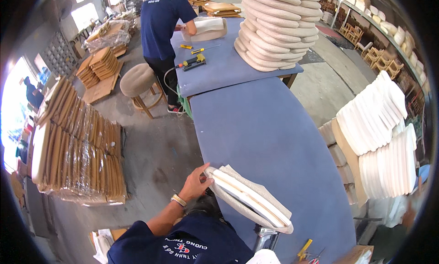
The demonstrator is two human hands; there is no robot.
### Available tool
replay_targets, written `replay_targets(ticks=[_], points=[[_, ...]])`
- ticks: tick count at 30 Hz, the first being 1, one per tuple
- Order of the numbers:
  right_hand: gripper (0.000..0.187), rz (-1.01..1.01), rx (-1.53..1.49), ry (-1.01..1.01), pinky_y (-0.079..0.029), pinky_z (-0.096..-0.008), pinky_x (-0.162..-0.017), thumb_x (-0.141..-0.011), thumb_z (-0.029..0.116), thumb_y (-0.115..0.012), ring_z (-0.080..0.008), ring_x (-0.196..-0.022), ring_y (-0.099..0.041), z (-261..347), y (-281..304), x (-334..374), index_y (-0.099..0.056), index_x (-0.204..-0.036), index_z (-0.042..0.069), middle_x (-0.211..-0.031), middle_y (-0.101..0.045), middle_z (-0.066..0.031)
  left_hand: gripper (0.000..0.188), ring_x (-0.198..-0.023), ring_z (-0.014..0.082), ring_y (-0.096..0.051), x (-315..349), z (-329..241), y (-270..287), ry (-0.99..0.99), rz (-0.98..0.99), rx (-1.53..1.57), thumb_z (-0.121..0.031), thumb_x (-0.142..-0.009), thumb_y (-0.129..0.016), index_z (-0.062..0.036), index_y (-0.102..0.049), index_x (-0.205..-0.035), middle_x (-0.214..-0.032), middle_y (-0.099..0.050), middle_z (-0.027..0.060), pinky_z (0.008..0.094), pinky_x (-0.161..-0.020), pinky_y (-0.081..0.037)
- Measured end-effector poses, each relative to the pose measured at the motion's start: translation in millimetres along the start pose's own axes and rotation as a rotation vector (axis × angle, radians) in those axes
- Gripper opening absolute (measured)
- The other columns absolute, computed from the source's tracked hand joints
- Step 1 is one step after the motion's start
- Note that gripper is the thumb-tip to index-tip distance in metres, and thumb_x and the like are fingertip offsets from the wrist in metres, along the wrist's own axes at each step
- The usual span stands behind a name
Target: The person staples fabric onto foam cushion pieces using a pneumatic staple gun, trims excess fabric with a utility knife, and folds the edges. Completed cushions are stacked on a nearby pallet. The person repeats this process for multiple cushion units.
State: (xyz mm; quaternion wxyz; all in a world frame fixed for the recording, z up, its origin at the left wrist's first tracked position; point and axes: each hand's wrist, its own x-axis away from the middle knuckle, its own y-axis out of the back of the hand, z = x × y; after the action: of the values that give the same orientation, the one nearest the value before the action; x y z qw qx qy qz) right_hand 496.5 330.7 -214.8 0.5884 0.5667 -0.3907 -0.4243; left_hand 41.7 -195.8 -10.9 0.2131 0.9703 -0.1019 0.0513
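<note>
On the near left edge of the blue table (260, 126), a beige fabric-covered seat cushion (251, 195) stands tilted on its side, a white inner layer showing between its fabric edges. My left hand (197, 184) grips its left end, fingers over the top corner. Right by the cushion's near end is a metallic staple gun (265, 236), partly hidden. A white piece (265, 257) lies below it at the picture's edge; I cannot make out what it is. My right hand does not show.
Yellow-handled tools (304, 248) lie near the table's front edge. A tall stack of beige cushions (279, 30) rises at the far end. A co-worker (162, 26) bends over another cushion (212, 29), near a nail gun (194, 61). Wrapped brown pads (82, 158) stand left, white pads (372, 113) right.
</note>
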Motion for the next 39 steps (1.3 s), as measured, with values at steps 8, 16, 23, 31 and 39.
replay_targets(ticks=[8,16,23,31,39], points=[[0.029,0.013,-0.152,-0.034,-0.05,-0.0368,-0.061,-0.092,0.013,-0.068,-0.0229,-0.071,-0.06,14.1,24.4,-29.8,-0.056,-0.117,0.006,-0.088,-0.061,-0.0096,0.065,-0.109,0.0273,-0.069,-7.6,15.0,-32.9,0.012,-0.312,0.043,-0.035,-0.094,-0.073,0.0045,-0.053,-0.142,-0.128,-0.066,0.0221,0.0348,-0.089,-0.057],[0.034,0.146,-1.23,-0.046,-0.05,-0.0322,-0.061,-0.093,0.014,-0.069,-0.0182,-0.071,-0.06,117.4,155.5,-53.8,-0.055,-0.122,0.007,-0.09,-0.06,-0.0068,0.044,-0.11,0.0246,-0.068,1.0,21.5,-49.7,0.001,-0.524,0.361,-0.012,-0.09,-0.079,0.0034,-0.049,-0.119,-0.155,-0.042,0.0245,0.0316,-0.083,-0.061],[0.041,0.627,-1.344,0.602,-0.048,-0.026,-0.053,-0.1,0.015,-0.064,-0.0111,-0.064,-0.057,400.0,269.1,62.4,-0.049,-0.136,0.007,-0.083,-0.062,-0.0042,0.032,-0.095,0.02,-0.071,-6.3,18.2,-63.3,-0.15,-0.495,0.312,-0.008,-0.088,-0.078,0.002,-0.054,-0.107,-0.15,-0.049,0.0224,0.0302,-0.076,-0.06],[0.032,0.966,-1.094,0.957,-0.054,-0.027,-0.066,-0.102,0.011,-0.061,-0.0114,-0.073,-0.065,522.8,242.2,132.0,-0.052,-0.131,0.0,-0.1,-0.071,-0.012,0.026,-0.078,0.0169,-0.07,-20.9,15.4,-41.7,-0.116,-0.418,0.102,-0.011,-0.084,-0.081,0.0013,-0.059,-0.092,-0.131,-0.065,0.0187,0.0304,-0.068,-0.056],[0.031,0.955,-0.752,0.932,-0.053,-0.0298,-0.066,-0.101,0.018,-0.065,-0.0135,-0.072,-0.067,533.9,239.0,148.6,-0.055,-0.127,0.005,-0.091,-0.07,-0.0117,0.026,-0.096,0.0131,-0.068,-15.4,20.7,-30.6,-0.018,-0.307,0.252,-0.012,-0.092,-0.077,0.0016,-0.055,-0.088,-0.138,-0.06,0.0221,0.0268,-0.072,-0.055]])
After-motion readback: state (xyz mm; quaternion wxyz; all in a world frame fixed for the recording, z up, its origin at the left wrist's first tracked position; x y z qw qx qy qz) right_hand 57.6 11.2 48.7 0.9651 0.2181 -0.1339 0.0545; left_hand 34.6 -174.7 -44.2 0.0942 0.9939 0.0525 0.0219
